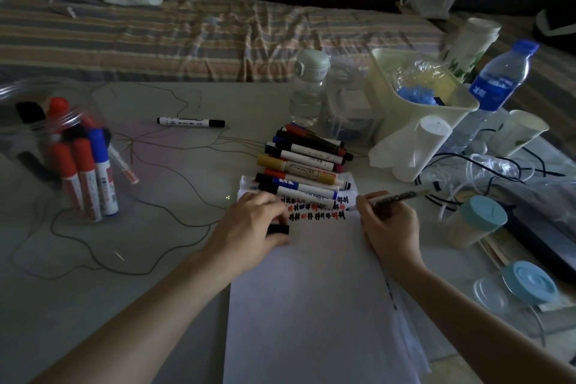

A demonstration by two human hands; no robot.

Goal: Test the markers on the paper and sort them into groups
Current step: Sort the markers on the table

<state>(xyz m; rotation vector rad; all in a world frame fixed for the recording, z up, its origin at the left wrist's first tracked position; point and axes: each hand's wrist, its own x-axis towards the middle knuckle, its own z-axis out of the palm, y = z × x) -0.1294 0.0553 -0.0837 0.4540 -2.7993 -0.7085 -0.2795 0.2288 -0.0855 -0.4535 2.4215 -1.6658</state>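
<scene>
The worktop (174, 259) is carrying the paper (311, 305), which is lying under both hands. A pile of markers (305, 165) is resting just beyond the fingers, on the paper's far edge. The right hand (389, 224) is gripping a marker (396, 198), fingers curled round it, tip at the scribbles (314, 212). The left hand (249, 227) is pinching a black cap (278, 229).

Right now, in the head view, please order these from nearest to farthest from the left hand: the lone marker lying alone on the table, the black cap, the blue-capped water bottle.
Measured from the left hand:
1. Black cap, held at its fingertips.
2. Lone marker, farther up the table, to the left.
3. Water bottle, far right, behind the cream bin.
</scene>
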